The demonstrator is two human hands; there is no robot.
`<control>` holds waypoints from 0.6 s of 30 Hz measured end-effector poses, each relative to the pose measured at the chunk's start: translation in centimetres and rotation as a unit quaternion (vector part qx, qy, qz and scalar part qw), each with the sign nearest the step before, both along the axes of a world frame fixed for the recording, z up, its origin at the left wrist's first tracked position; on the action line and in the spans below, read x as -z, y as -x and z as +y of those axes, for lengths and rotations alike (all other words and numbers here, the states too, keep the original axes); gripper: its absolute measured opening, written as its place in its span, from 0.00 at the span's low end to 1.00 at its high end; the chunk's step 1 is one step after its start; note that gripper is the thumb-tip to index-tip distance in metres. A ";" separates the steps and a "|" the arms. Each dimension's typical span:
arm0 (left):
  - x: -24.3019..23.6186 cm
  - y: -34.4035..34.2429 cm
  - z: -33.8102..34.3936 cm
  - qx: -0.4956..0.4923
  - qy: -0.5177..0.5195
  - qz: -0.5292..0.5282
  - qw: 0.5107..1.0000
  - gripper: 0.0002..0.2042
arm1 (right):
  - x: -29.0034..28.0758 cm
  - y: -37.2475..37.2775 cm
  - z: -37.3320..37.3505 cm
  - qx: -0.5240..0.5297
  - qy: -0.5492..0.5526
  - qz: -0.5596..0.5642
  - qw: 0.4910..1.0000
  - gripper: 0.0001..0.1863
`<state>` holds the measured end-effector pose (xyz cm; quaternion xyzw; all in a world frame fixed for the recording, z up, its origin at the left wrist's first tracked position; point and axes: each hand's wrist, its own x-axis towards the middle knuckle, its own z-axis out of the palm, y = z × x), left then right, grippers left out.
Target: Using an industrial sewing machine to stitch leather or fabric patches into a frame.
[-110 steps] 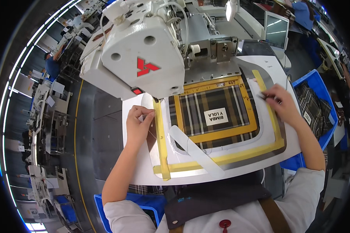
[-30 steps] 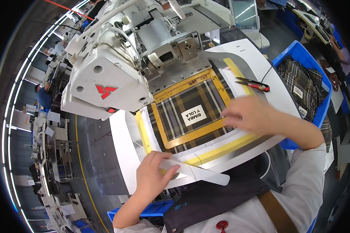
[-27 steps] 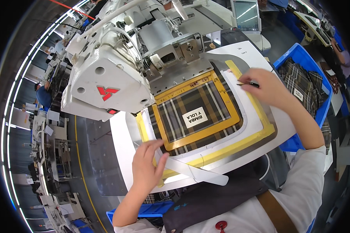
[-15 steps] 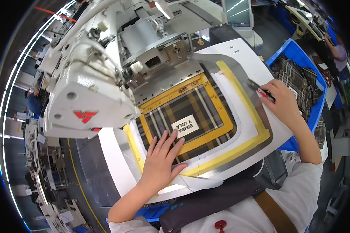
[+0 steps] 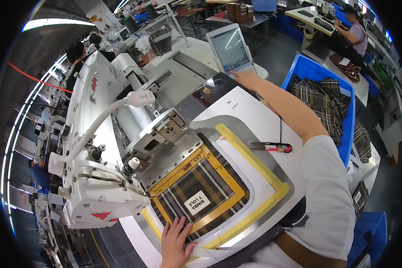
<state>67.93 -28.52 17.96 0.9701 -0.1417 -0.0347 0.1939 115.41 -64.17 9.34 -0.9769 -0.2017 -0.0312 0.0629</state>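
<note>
My left hand [image 5: 176,243] rests with fingers spread at the near left edge of a yellow clamping frame [image 5: 242,194]. The frame lies over brown plaid fabric [image 5: 212,181], which bears a white printed label [image 5: 197,203]. My right arm stretches far forward, and my right hand [image 5: 244,79] has a finger extended to the lower edge of a control screen [image 5: 229,47]; its other fingers are partly hidden. Black-and-red thread snips [image 5: 274,146] lie on the plate right of the frame, apart from both hands.
A white sewing machine [image 5: 102,192] stands at left, its metal clamp arm joined to the frame. Yellow tape [image 5: 254,163] borders the work area. A blue bin [image 5: 350,129] of plaid pieces is at right. Other people work farther off, one at a table [image 5: 306,17].
My right hand has put down the thread snips and reached forward to the control screen. My left hand stays by the frame's near edge. The view has shifted toward the screen.
</note>
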 end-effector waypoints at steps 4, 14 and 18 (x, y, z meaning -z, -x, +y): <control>0.5 0.1 0.3 -0.009 0.005 -0.018 1.000 0.24 | 0.5 -1.8 0.8 -0.024 0.098 0.013 0.995 0.15; 0.6 0.2 0.4 -0.016 0.012 -0.021 1.000 0.23 | -1.4 -0.2 0.9 0.015 0.082 -0.016 0.996 0.14; 0.8 0.0 0.3 0.001 0.043 -0.031 0.999 0.22 | -6.3 5.5 -2.0 -0.075 -0.138 -0.076 0.985 0.13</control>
